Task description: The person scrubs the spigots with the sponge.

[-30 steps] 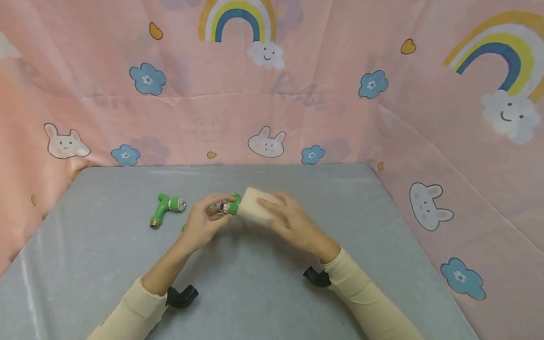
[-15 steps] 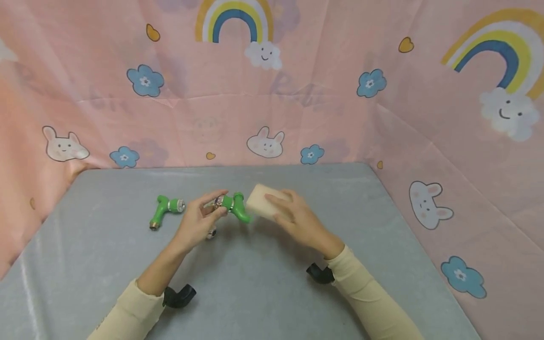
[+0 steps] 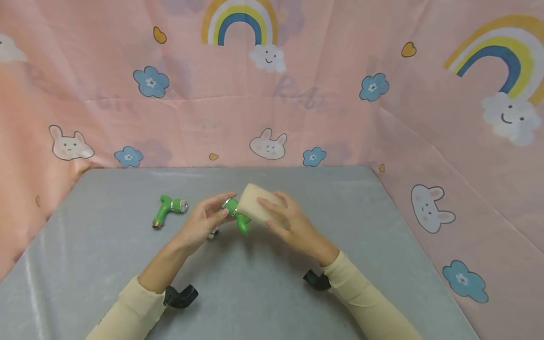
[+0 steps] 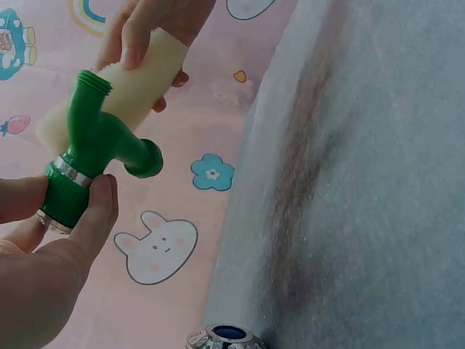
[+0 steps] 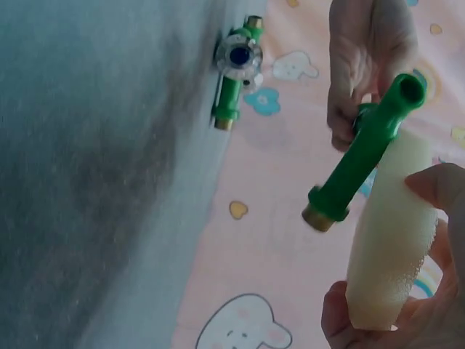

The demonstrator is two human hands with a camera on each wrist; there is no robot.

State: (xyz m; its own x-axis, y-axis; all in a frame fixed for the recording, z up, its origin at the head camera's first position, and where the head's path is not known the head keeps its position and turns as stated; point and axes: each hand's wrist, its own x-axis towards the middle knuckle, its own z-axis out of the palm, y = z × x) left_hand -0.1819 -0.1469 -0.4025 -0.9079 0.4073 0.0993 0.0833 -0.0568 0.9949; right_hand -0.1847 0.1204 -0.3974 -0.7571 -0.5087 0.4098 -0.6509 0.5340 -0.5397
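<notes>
My left hand (image 3: 197, 226) pinches a green tap (image 3: 243, 223) by its knob end, holding it up over the table. In the left wrist view the tap's forked body (image 4: 93, 127) points away from the fingers, with a silver band near the grip. A cream-coloured sponge (image 3: 256, 204) is held in my right hand (image 3: 299, 231), thumb on one face and fingers on the other. The sponge lies right at the tap's body and overlaps part of it in the head view. In the right wrist view, the tap's brass-coloured end (image 5: 317, 219) shows beside the sponge.
Another green tap (image 3: 165, 206) lies on the grey tabletop (image 3: 272, 293) at the left. A further tap, its clear knob (image 3: 214, 233) showing, is mostly hidden behind my left hand. A pink printed cloth (image 3: 331, 108) hangs behind and beside the table.
The tap has been turned about in the left fingers, its body now angled down. The sponge moved off to the right, then came back against the tap.
</notes>
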